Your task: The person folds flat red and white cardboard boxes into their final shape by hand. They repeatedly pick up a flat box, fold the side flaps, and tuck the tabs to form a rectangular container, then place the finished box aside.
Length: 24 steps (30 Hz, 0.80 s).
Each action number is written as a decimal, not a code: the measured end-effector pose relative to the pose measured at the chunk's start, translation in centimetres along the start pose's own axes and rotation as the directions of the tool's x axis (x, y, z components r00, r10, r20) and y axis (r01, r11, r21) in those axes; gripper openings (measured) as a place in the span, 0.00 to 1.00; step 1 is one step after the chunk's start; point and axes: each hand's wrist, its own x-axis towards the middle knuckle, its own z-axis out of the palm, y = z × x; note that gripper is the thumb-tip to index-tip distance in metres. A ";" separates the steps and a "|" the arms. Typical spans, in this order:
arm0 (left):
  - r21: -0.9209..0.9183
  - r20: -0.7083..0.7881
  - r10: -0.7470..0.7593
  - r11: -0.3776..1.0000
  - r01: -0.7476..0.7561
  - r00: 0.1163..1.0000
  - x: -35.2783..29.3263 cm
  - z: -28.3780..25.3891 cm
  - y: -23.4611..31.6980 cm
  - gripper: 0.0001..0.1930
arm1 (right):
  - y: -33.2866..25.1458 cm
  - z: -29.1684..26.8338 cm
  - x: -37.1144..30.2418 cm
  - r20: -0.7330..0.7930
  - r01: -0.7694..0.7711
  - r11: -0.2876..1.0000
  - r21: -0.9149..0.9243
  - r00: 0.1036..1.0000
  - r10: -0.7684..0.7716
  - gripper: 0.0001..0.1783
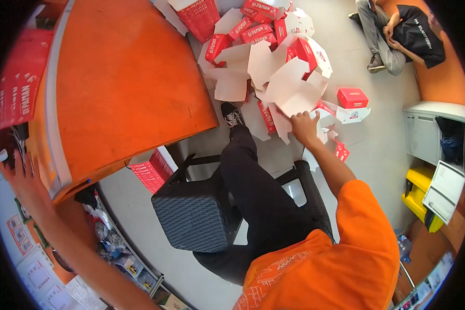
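Observation:
My right hand reaches out over a heap of red-and-white cardboard food boxes on the floor. Its fingers are curled at the edge of an unfolded box, whose pale inner side faces up. Far to the left, my left hand is stretched out with its fingers apart and nothing in it. It is beside the corner of the orange table, just below a bunch of cables and a stack of red cardboard.
A black woven stool stands by my leg, near an open red box. One closed box lies right of the heap. Another person sits on the floor at the far right, above a white cabinet and a yellow bin.

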 end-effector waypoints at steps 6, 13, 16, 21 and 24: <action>-0.116 -0.146 -0.285 0.956 0.270 0.947 -33.4 1.1 8.1 0.21 | -11.6 -16.1 -10.3 -0.489 0.498 0.798 0.340 0.818 -0.302 0.07; -0.228 -0.171 -0.772 0.636 0.737 0.613 -49.0 -0.4 6.1 0.18 | -23.8 -17.1 -21.2 -0.596 0.863 0.312 0.398 0.502 -0.627 0.07; 0.106 -0.133 -0.847 0.504 0.857 0.515 -52.3 -4.8 1.3 0.19 | -23.8 -15.2 -21.0 -0.618 0.910 0.059 0.411 0.326 -0.715 0.09; 0.035 -0.153 -0.943 0.293 0.956 0.295 -54.4 -7.9 -0.6 0.30 | -16.9 -14.5 -12.5 -0.640 0.784 0.191 0.591 0.600 -0.480 0.03; -0.229 -0.349 -0.921 0.263 0.937 0.174 -51.7 -5.5 0.9 0.38 | -10.0 -3.4 -5.7 -0.312 0.311 0.528 0.790 0.946 -0.089 0.08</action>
